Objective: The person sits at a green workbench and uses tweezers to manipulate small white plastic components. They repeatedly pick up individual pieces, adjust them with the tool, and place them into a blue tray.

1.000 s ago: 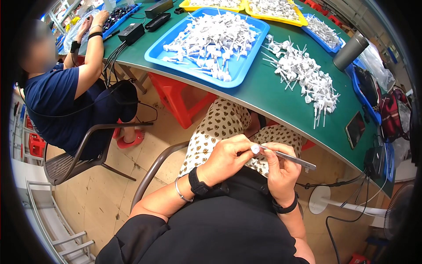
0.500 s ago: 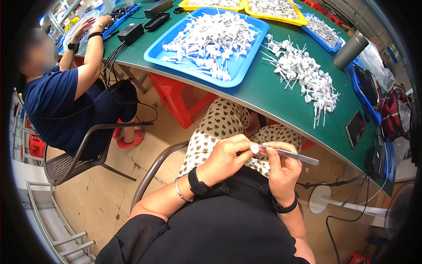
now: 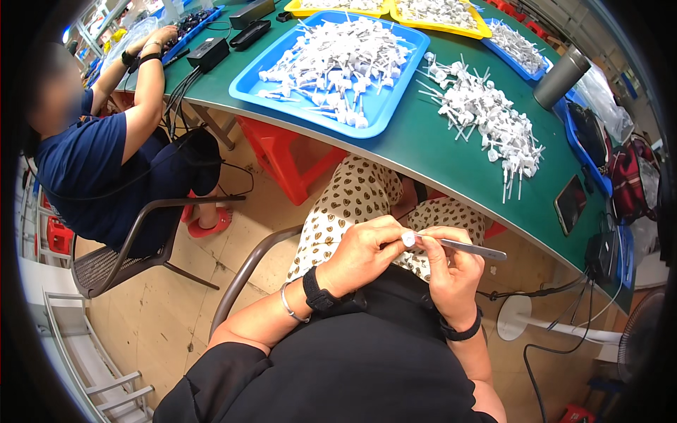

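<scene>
There are one slim metal tool (image 3: 471,248), one held white round-headed piece (image 3: 408,240), two yellow trays (image 3: 438,26), one loose white heap (image 3: 488,113), one grey tumbler (image 3: 561,79) and one smartphone (image 3: 570,205).

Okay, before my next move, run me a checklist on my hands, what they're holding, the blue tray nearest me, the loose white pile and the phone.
1. Small round white piece at the left hand's fingertips: ok.
2. Slim grey metal tool gripped between the right hand's thumb and fingers: ok.
3. Tool's near end touching the piece: cannot tell; fingers cover it.
4. Blue rectangular tray resting on the green tabletop: ok.
5. White stemmed pieces all in trays: not ok; a loose pile lies right of that tray.
6. Dark-screened phone apart from the pile: ok.
</scene>
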Tool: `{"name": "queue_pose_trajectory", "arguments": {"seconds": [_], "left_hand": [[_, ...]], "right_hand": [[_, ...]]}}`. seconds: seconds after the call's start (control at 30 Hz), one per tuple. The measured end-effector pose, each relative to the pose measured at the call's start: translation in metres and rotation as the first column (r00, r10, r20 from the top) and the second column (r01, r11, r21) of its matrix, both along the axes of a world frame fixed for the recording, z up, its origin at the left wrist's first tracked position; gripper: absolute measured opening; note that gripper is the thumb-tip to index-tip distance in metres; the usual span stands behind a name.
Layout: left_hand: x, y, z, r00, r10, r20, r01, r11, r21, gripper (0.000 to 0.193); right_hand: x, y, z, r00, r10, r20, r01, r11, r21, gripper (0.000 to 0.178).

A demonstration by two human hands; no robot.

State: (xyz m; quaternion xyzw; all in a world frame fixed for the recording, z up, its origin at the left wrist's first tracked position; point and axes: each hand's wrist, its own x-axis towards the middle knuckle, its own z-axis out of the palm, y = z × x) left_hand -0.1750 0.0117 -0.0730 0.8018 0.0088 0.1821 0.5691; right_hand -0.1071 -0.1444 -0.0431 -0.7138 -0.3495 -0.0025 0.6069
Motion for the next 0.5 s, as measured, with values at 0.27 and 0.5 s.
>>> {"name": "queue_pose_trajectory", "arguments": {"seconds": [0.27, 0.5], "left_hand": [[0.0026, 0.0008, -0.0057, 0.999, -0.039, 0.028, 0.04, 0.998, -0.056, 0.012], [0.0039, 0.0031, -0.0032, 0.998, -0.06, 0.002, 0.06, 0.993, -0.106, 0.013]], "right_hand": [[0.0028, -0.0048, 0.0083, 0.991, 0.038, -0.129, -0.042, 0.999, -0.023, 0.005], [-0.0001, -0.0026, 0.0017, 0.979, 0.042, -0.202, -0.016, 0.991, 0.13, 0.012]]}}
